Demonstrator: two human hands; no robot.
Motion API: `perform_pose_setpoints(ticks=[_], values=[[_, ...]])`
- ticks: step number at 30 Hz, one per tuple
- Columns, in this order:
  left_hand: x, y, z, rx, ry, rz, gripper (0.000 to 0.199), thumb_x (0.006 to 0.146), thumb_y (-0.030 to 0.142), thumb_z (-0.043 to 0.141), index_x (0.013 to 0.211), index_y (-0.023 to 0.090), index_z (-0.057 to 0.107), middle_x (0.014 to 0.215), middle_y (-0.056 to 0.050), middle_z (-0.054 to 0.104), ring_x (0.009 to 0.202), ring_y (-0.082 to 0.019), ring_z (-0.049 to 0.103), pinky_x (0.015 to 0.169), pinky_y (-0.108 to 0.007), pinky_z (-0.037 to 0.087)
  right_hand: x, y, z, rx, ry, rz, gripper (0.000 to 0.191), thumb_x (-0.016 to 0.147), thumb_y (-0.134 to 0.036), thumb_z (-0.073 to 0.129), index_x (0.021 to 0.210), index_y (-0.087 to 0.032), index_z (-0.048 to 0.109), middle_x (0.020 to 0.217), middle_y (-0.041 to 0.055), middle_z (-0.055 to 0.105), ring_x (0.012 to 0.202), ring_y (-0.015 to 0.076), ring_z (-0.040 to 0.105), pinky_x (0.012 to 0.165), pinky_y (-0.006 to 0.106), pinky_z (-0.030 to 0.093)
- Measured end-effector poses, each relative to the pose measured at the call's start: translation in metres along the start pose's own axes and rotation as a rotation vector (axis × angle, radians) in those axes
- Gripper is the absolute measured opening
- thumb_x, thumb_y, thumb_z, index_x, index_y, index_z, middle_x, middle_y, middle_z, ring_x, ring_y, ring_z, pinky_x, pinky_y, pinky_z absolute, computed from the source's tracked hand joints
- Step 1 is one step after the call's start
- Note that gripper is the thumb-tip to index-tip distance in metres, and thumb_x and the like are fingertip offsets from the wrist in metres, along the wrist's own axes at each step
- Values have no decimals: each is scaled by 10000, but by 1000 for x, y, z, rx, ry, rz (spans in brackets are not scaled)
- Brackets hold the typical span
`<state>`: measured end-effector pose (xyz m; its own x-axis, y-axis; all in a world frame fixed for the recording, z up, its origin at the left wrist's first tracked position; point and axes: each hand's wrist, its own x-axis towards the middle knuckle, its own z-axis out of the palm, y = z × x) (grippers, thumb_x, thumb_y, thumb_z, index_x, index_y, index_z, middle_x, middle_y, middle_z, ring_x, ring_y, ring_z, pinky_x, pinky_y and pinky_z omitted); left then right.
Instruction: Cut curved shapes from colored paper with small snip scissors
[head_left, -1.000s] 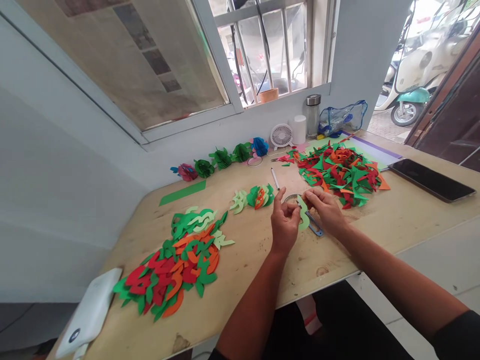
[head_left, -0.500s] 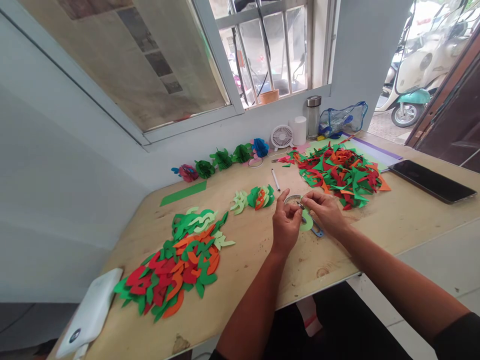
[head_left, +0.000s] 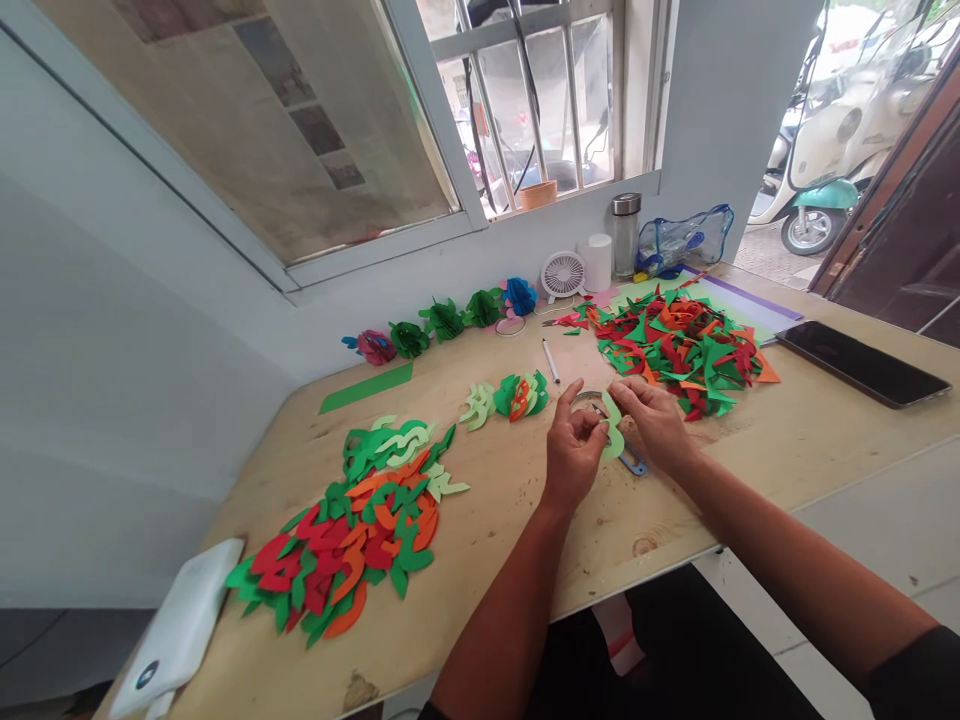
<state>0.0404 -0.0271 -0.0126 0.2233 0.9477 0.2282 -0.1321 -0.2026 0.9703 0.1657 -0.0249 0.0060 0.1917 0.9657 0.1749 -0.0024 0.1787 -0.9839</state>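
A curvy light green paper cutout [head_left: 613, 440] is held up between my two hands over the right middle of the table. My left hand [head_left: 574, 450] pinches its left edge with thumb and fingers, the index finger raised. My right hand [head_left: 658, 420] grips its upper end between thumb and fingertips. Beneath the paper lies a blue-handled tool [head_left: 636, 463], partly hidden, so its kind is unclear. A thin dark ring-shaped thing [head_left: 585, 396] shows behind the fingers. Left of my hands sit a green and orange folded paper piece [head_left: 523, 394] and pale green cutouts [head_left: 478, 405].
Curved cutouts [head_left: 352, 530] are piled at left, paper scraps [head_left: 686, 345] at right. A white pen [head_left: 551, 360], small fan [head_left: 563, 275], glass bottle [head_left: 625, 235] and paper flowers [head_left: 444, 318] stand or lie toward the wall. A phone [head_left: 862, 363] lies right, a white device [head_left: 180, 630] front left.
The light green cutout has been raised and turned, showing more of its face between my hands. My right hand has shifted slightly to the right; the left has barely moved.
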Motion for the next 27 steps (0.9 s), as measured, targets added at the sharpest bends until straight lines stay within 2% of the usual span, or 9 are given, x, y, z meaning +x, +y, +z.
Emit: perform_pose_setpoints(ticks=[4,12,21,27], values=[[0,0,0,-14,-40,-5,583,741,195,611,1296,186,432,679,36,559,596,-85,519,588,-209,448,4,6,-3,120,25,42,261,739,-451,631,717,-191,639,620,-24,525,585,108,425,549,242,344],[1,2,1,45,-91,17,517,721,169,585,1231,176,502,657,29,556,589,-80,503,569,-189,428,6,13,-7,271,-62,70,159,721,-363,665,731,-205,677,705,3,607,645,120,484,577,243,369],[1,2,1,56,-95,18,469,707,160,568,1175,162,537,650,29,550,570,-72,490,551,-179,411,7,15,-8,256,-41,55,146,692,-335,696,735,-204,648,700,-1,590,666,128,507,605,251,384],[1,1,1,81,-90,12,444,712,154,558,1156,154,550,648,31,528,564,-74,485,532,-178,406,7,13,-7,143,-3,-12,179,695,-357,690,712,-201,604,679,-10,553,647,125,479,586,250,379]])
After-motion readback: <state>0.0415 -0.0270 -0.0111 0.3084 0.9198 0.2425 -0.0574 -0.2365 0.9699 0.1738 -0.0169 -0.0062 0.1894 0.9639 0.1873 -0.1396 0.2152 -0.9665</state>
